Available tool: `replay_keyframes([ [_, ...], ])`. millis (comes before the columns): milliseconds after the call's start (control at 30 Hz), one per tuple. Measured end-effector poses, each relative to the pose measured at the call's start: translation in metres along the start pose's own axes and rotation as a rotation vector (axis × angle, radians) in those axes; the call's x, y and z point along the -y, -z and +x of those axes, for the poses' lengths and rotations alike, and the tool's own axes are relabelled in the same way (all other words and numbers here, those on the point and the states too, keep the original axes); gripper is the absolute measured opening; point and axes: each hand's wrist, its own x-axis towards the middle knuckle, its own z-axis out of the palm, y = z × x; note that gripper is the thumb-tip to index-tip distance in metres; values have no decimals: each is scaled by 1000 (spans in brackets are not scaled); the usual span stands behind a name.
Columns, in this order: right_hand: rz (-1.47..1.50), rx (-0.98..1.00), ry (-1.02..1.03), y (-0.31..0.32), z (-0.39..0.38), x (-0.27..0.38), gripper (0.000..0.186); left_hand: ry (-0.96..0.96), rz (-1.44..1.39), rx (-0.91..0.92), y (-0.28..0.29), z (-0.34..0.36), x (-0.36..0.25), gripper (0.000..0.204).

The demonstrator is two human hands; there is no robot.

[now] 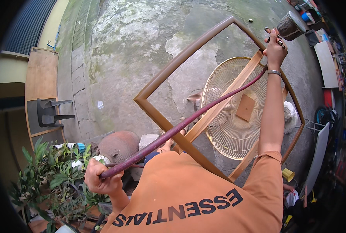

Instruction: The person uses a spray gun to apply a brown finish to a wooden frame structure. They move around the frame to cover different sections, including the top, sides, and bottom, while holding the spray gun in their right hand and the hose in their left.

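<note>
My right hand (276, 50), with a watch on its wrist, is closed around a paint spray gun (278, 35) at the upper right. The gun's dark round cup (291, 25) sticks out beyond my fingers. A purple hose (204, 109) runs from beneath that hand down to the lower left. There my left hand (103, 178) grips it in a fist. Between my arms stands a tilted brown rectangular frame (188, 48), crossed by bare wooden slats (219, 105). Behind the slats is a round cream wire grille (219, 77) with a flat brown square piece (245, 107) at its middle.
Leafy plants (60, 178) and a rounded reddish-brown object (119, 146) stand at lower left. A dark plastic chair (50, 112) is by a wooden panel (42, 75). A yellow cup (288, 174) and a white board (316, 155) lie right. Stained concrete (130, 58) spreads ahead.
</note>
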Motion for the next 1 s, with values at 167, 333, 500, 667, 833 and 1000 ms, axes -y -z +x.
replay_keyframes([
  [167, 9, 241, -85, 25, -51, 41, 34, 51, -3, -178, 12, 4, 23, 64],
  [333, 138, 476, -135, 60, -127, 96, 34, 53, 16, -266, 30, 16, 57, 64],
  [500, 176, 626, -214, 85, -184, 131, 32, 99, -20, -271, 39, 19, 76, 64],
  [667, 193, 750, -196, 98, -234, 163, 37, 127, -95, -338, 47, 22, 93, 53],
  [833, 253, 999, -103, 100, -265, 195, 46, 102, -186, -329, 60, 17, 116, 50],
  [1000, 89, 940, -107, 83, -271, 212, 33, 91, -217, -315, 72, 5, 130, 53],
])
